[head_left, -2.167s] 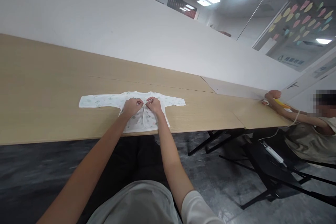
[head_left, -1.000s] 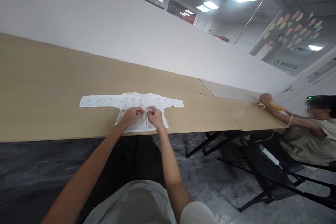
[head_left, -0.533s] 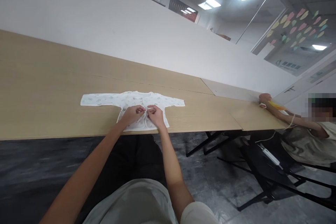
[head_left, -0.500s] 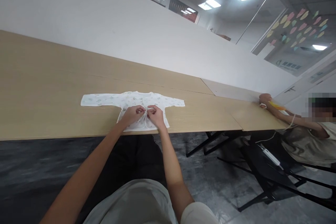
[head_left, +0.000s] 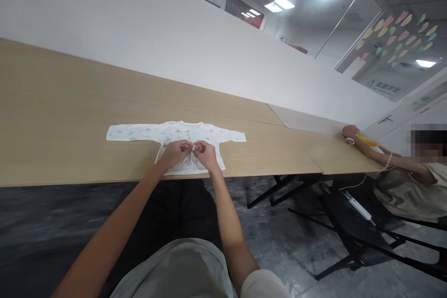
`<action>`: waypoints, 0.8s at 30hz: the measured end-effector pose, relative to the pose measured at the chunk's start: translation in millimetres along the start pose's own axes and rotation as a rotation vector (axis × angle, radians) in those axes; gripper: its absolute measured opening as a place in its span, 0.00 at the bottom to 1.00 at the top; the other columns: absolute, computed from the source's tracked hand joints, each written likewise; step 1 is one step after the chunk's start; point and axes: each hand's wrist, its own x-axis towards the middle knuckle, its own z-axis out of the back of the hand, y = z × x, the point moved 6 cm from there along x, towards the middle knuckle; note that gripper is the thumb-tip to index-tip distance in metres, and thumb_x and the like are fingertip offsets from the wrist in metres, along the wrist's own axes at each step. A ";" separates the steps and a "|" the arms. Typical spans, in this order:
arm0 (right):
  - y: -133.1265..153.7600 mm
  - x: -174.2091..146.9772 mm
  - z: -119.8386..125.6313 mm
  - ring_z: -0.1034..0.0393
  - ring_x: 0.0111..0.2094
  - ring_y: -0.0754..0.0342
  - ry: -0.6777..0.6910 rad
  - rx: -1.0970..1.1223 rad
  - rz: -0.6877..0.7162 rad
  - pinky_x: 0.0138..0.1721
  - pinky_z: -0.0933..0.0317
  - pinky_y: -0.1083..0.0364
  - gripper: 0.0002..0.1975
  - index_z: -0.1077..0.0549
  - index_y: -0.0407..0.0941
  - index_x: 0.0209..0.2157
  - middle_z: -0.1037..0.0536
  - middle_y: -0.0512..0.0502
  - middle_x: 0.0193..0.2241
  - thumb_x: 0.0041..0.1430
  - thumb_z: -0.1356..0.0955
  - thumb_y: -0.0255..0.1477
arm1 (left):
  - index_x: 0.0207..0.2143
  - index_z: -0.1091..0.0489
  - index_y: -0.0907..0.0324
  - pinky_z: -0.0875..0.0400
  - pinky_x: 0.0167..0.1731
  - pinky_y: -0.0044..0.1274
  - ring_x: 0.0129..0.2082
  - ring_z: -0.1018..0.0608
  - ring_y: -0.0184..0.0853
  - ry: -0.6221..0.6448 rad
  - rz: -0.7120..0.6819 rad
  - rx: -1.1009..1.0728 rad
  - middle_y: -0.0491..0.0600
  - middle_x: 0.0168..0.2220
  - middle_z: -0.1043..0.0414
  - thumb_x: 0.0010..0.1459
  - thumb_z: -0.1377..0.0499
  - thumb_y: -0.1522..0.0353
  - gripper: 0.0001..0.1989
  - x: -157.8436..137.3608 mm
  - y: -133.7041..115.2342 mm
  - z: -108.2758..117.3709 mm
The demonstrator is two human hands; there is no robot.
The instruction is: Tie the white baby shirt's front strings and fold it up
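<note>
A small white baby shirt (head_left: pixel 174 131) with a faint print lies spread on the wooden table, sleeves stretched out to both sides and its hem near the front edge. Over its front opening, my left hand (head_left: pixel 177 152) pinches the fabric edge with thumb and forefinger. My right hand (head_left: pixel 206 153) pinches the other edge right beside it, and the fingertips of both hands almost meet. Whatever small fastening may lie between the fingertips is too small to make out. Below the hands, the curved front edge of the shirt shows.
The long table (head_left: pixel 70 98) runs along a white wall (head_left: pixel 146 42) with glass above it. At the far right a seated person's hand (head_left: pixel 350 131) rests on the table near a yellow item (head_left: pixel 367 141). A black chair (head_left: pixel 359 223) with a white power strip (head_left: pixel 361 207) stands at right.
My right hand has shifted slightly left, closer to my left hand. The shirt lies in the same place, and my left hand has barely moved.
</note>
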 end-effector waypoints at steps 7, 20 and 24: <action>4.2 -0.2 0.4 0.27 0.31 0.57 0.010 -0.060 0.012 0.39 0.30 0.59 0.09 0.24 0.46 0.36 0.23 0.53 0.27 0.50 0.30 0.22 | 0.38 0.27 0.57 0.30 0.32 0.26 0.31 0.20 0.39 -0.011 0.001 0.037 0.48 0.29 0.19 0.49 0.41 0.59 0.15 -4.9 -8.0 3.7; 2.5 -0.7 0.8 0.27 0.30 0.57 0.004 -0.073 -0.020 0.40 0.31 0.57 0.14 0.23 0.46 0.39 0.23 0.54 0.26 0.49 0.31 0.20 | 0.32 0.32 0.56 0.34 0.30 0.26 0.27 0.25 0.36 -0.040 -0.075 0.215 0.46 0.26 0.25 0.47 0.45 0.65 0.08 -0.6 -15.4 -1.0; 2.1 -1.1 2.8 0.28 0.30 0.57 -0.013 -0.073 -0.030 0.39 0.32 0.58 0.12 0.23 0.47 0.37 0.23 0.54 0.26 0.49 0.31 0.21 | 0.33 0.34 0.55 0.34 0.32 0.26 0.28 0.26 0.36 -0.033 -0.105 0.245 0.46 0.26 0.26 0.47 0.46 0.66 0.08 -0.2 -21.7 -2.8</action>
